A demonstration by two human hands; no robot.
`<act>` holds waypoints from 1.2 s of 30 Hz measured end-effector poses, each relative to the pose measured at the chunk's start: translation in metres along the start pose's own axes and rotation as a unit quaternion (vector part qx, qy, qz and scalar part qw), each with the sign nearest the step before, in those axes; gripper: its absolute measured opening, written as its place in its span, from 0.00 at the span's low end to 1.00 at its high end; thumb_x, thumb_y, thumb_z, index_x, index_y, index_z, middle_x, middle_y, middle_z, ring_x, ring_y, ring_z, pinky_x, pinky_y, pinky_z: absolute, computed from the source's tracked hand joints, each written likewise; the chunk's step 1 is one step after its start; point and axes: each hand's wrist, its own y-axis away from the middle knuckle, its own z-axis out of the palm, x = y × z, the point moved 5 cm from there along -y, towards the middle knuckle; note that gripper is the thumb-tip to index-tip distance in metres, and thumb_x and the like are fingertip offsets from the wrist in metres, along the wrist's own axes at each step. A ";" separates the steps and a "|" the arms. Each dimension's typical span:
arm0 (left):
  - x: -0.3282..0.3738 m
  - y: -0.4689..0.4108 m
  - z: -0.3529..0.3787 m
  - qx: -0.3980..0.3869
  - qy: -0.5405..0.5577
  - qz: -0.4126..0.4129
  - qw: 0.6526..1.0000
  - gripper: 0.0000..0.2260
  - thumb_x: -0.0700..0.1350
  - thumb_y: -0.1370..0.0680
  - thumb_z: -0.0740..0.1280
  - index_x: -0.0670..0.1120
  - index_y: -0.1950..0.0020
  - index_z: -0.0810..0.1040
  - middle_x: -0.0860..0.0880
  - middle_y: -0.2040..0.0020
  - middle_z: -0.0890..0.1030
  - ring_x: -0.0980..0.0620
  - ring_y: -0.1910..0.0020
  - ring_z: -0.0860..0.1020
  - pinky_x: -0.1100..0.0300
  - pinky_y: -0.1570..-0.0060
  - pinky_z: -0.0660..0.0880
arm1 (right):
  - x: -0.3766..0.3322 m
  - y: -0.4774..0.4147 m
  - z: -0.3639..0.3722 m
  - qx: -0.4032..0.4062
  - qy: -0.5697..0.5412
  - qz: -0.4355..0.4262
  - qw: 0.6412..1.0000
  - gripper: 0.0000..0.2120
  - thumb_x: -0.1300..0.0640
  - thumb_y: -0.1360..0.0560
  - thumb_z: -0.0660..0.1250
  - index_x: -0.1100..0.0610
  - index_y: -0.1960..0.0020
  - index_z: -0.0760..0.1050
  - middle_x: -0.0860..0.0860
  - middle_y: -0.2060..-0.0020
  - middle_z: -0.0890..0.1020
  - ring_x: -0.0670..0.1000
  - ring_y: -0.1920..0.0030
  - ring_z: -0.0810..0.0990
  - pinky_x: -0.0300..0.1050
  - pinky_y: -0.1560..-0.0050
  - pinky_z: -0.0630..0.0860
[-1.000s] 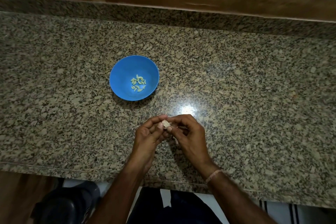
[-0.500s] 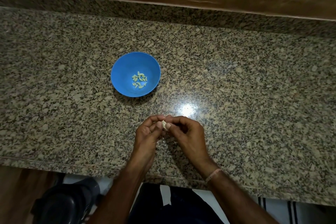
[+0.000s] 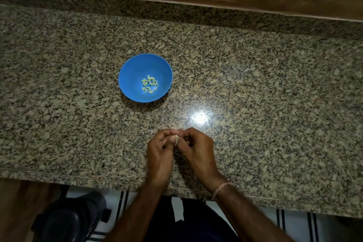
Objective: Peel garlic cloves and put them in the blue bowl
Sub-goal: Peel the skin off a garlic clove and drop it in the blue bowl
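A blue bowl (image 3: 129,72) stands on the speckled granite counter (image 3: 255,88), with several peeled pale garlic cloves (image 3: 149,84) in its bottom. Nearer the front edge, my left hand (image 3: 160,150) and my right hand (image 3: 197,148) meet fingertip to fingertip. Between them they pinch one small pale garlic clove (image 3: 176,138), mostly hidden by the curled fingers. The hands are below and slightly right of the bowl, well apart from it.
A raised granite ledge (image 3: 176,12) and a wooden wall run along the back. A bright light reflection (image 3: 200,118) shines on the counter just beyond my hands. Below the front edge are a dark object (image 3: 68,220) and a striped floor.
The clove has sunk deeper between the fingertips and shows less. Both hands stay pressed together at the same spot; the view has shifted slightly.
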 end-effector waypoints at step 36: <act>-0.015 0.018 -0.021 0.014 -0.423 0.197 0.884 0.09 0.44 0.21 0.72 0.54 0.45 0.75 0.59 0.51 0.72 0.55 0.52 0.73 0.61 0.64 0.67 | 0.032 0.018 -0.029 -0.030 0.145 -0.028 0.989 0.06 0.60 0.22 0.70 0.51 0.55 0.80 0.44 0.64 0.83 0.44 0.63 0.82 0.48 0.61 0.80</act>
